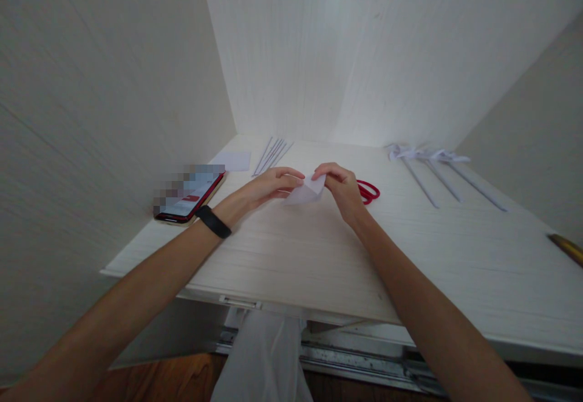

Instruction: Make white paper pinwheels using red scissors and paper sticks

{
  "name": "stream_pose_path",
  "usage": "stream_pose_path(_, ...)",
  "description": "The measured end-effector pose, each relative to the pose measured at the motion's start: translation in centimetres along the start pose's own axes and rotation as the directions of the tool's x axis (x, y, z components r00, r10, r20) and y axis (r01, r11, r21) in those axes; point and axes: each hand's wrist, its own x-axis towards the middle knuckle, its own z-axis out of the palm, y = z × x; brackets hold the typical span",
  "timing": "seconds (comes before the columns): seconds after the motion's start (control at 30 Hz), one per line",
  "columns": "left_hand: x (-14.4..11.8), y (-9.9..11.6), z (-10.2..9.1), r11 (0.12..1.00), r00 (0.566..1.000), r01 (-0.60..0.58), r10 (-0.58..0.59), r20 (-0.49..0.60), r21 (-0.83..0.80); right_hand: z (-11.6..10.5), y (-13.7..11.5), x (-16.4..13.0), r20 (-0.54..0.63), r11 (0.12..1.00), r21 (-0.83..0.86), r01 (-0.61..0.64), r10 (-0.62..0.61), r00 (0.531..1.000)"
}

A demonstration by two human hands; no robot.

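Observation:
A small white piece of paper (304,192), bent along a fold, is held up between both hands just over the white tabletop (282,250). My left hand (276,182) pinches its left side, with a black band on the wrist. At the upper right corner, my right hand (339,184) grips the same paper between thumb and fingers. Red-handled scissors (368,191) lie right beside my right hand, their blades hidden behind it. Just beyond my left hand rest several thin white paper sticks (273,154).
A phone (194,194) leans near the left wall, and a flat paper sheet (234,161) lies behind it. At the back right are several white paper flowers (423,154) on rolled stems. A brownish-yellow object (567,249) sits at the right edge. White cloth (264,359) hangs below the front edge.

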Motion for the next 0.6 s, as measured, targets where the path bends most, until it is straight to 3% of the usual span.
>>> stream_pose_path(0.27, -0.28, 0.71, 0.32, 0.997, 0.998, 0.067, -0.067, -0.001, 0.043, -0.03, 0.37, 0.10, 0.027, 0.992, -0.058, 0.113, -0.111, 0.993)
stream_pose_path(0.5, -0.14, 0.37, 0.17, 0.999, 0.998, 0.036, -0.038, -0.043, -0.029, 0.14, 0.11, -0.09, 0.060, 0.999, -0.038, -0.023, 0.026, 0.998)
stream_pose_path(0.6, -0.03, 0.06, -0.10, 0.999, 0.999, 0.018, -0.020, -0.049, -0.036, 0.16, -0.01, -0.08, 0.059, 0.997, -0.074, 0.004, 0.000, 0.998)
